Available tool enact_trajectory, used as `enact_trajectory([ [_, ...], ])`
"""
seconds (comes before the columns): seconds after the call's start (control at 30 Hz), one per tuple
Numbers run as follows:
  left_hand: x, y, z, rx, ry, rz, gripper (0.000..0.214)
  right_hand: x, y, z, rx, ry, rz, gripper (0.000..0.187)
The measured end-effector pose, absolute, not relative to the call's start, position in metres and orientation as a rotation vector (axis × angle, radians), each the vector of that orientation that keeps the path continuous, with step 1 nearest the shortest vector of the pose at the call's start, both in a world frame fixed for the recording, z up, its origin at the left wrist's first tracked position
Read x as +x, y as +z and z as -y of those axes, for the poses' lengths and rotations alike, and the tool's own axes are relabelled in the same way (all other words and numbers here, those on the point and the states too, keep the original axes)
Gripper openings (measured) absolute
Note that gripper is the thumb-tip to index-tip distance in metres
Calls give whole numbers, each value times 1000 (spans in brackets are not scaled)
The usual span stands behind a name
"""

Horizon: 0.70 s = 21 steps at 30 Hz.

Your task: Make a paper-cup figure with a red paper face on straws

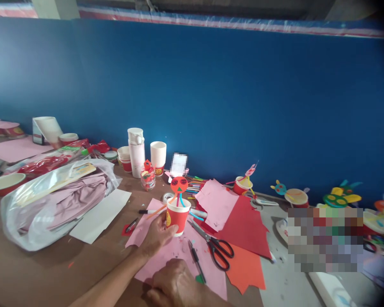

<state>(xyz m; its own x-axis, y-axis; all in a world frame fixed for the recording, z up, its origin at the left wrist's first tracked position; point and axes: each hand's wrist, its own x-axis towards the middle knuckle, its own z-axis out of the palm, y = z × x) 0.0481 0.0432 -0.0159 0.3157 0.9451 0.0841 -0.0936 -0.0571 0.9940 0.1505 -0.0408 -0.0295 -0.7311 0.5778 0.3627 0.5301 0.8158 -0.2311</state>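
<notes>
My left hand is closed around the lower left side of a red and white paper cup, which stands upright. Out of the cup rises a puppet-like figure with a round orange-red paper head, dark red eyes and a green triangle. Orange and blue strips hang over the cup's rim like limbs. My right hand is curled into a fist on the pink paper; whatever it may hold is hidden. Just beside it lie a black pen and black-handled scissors.
Red paper and orange paper lie to the right. At the back stand a white bottle, stacked cups and a jar. A plastic bag lies left. Several decorated cups line the right.
</notes>
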Motion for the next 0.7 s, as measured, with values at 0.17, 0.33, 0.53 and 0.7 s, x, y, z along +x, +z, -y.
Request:
enact_trajectory([
  [0.17,47,-17,-45,1316,1058,-843,38,151,-26,42,-842,138,2579,18],
  [0.33,49,-17,-45,1318,1034,-846,36,151,-26,43,-855,96,2576,15],
  [0.53,48,-16,-44,1323,1046,-893,32,151,-23,43,-859,183,2556,24],
  [0.7,46,-5,-41,1333,1067,-891,27,151,-25,43,-880,350,2546,26],
])
